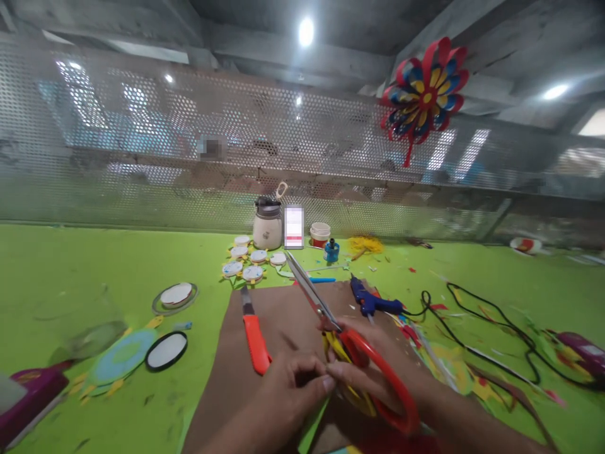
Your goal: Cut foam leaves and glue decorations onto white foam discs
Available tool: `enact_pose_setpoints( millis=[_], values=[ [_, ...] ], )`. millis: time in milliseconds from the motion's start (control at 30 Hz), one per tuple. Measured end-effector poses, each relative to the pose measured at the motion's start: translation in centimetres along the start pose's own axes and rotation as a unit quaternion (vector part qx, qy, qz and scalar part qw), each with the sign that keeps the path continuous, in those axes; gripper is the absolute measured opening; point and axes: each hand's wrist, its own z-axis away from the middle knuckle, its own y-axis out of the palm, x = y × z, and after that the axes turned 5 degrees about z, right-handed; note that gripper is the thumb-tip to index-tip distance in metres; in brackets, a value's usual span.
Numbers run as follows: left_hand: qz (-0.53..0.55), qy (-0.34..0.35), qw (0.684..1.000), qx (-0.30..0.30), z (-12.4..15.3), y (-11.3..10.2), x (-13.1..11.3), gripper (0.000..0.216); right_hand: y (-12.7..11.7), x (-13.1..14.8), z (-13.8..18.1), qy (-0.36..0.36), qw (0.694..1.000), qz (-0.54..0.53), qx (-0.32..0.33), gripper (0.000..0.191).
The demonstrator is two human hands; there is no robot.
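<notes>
My right hand (378, 372) grips red-handled scissors (331, 315), blades pointing up and away over a brown cardboard sheet (278, 315). My left hand (288, 391) is closed in a pinch just left of the scissor handles, on a small piece I cannot make out; yellow paper (331, 347) shows between the hands. An orange utility knife (254, 337) lies on the cardboard left of my hands.
A blue glue gun (371, 302) with a black cord (472, 315) lies to the right. Several round paper discs (246, 261), a jar (267, 224), a phone (293, 227) and a small cup (320, 233) stand at the back. Round cutouts (165, 350) lie left on the green table (94, 265). A paper pinwheel (425, 91) hangs on the mesh wall.
</notes>
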Motion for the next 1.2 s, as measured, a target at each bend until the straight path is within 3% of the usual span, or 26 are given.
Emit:
enact_pose_setpoints(
  millis=[167,400,567,700,867,1200],
  values=[
    [-0.04,0.033,0.998,-0.037,0.0,0.3,0.7,0.021,-0.4,-0.1,0.3,0.025,1.0,-0.01,0.004,0.045],
    [-0.062,0.0,0.998,-0.034,-0.2,0.7,1.6,0.022,-0.1,-0.2,0.4,0.091,0.995,0.044,-0.014,0.049],
    [-0.105,0.012,0.994,-0.034,-0.3,0.6,1.6,0.023,0.0,0.3,0.5,0.1,0.993,-0.005,-0.055,0.045],
    [-0.147,0.003,0.989,-0.021,-0.2,0.6,1.1,0.023,-0.3,0.0,0.6,0.102,0.993,-0.033,-0.04,0.048],
    [-0.109,-0.043,0.993,0.001,-0.3,0.8,0.8,0.024,-0.5,-0.2,0.7,0.115,0.993,-0.015,-0.014,0.05],
    [0.013,-0.075,0.997,0.01,-0.3,0.4,1.2,0.036,0.4,0.0,1.3,0.086,0.991,-0.084,-0.056,0.044]
  ],
)
